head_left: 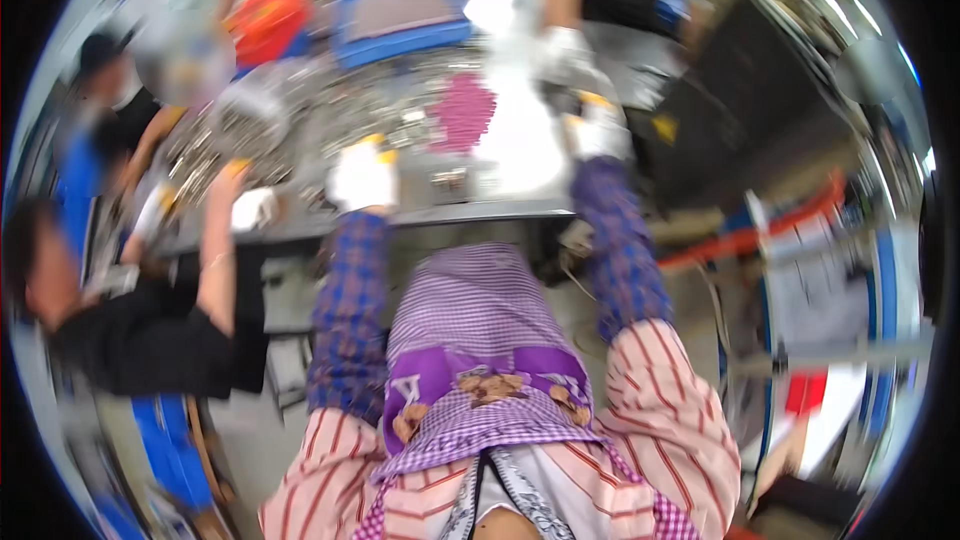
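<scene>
My left hand (364,176), in a white glove with yellow fingertips, is over the near edge of the metal table (480,211). Small shiny metal parts (372,105) lie just beyond it. My right hand (598,128), gloved the same way, is at the table's right end, beside a dark edge. Motion smears the fingers of both hands, so what they hold, if anything, does not show. Between the hands, farther back, lies a pink patch of small pieces (463,112), too blurred to name. A small cluster of metal parts (450,180) sits near the front edge.
A blue tray (402,52) stands at the far side, with a red bag-like bundle (268,22) to its left. Co-workers' hands reach in from the left and the far right. A large dark panel (745,100) and an orange-red bar (765,230) are at my right.
</scene>
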Motion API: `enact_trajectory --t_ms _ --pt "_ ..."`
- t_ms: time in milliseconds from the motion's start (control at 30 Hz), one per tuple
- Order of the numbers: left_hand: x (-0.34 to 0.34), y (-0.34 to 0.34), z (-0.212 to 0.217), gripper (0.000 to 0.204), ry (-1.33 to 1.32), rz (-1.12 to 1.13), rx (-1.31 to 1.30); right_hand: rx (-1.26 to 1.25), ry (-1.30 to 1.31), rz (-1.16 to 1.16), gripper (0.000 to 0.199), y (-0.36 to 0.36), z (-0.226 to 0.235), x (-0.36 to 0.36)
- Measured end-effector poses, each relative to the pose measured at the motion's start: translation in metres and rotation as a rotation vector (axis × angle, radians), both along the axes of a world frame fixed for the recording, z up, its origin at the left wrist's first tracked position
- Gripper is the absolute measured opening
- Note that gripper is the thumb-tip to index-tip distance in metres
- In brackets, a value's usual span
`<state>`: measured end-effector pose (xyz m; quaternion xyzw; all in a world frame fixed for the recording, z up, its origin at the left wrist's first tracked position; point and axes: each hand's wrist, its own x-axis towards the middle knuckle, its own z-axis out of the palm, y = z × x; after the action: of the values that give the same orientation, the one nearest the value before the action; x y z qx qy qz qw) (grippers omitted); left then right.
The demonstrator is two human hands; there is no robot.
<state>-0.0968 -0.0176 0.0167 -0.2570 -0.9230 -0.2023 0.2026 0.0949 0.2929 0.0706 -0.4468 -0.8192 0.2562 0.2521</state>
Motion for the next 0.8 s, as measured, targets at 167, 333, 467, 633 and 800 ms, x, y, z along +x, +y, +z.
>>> enact_trajectory --t_ms 167,333,467,633,800 --pt "-0.021 0.002 0.016 0.023 -0.034 -0.04 -0.257 0.115 -0.453 -0.006 0.044 0.011 0.0 -0.025" --pt "-0.01 0.01 0.037 0.02 -0.06 0.072 -0.29 0.352 -0.366 -0.107 0.043 0.026 -0.02 -0.006" --pt "0.021 0.014 0.052 0.022 -0.181 0.03 -0.063 0.318 -0.396 -0.128 0.047 0.059 -0.039 -0.007" --pt "0.059 0.009 0.053 0.021 -0.431 0.023 0.145 -0.213 0.058 -0.182 0.054 -0.001 -0.003 -0.021" --pt "0.079 -0.006 0.007 0.018 -0.206 -0.172 0.291 0.361 -0.026 0.361 0.033 -0.096 -0.04 0.028"
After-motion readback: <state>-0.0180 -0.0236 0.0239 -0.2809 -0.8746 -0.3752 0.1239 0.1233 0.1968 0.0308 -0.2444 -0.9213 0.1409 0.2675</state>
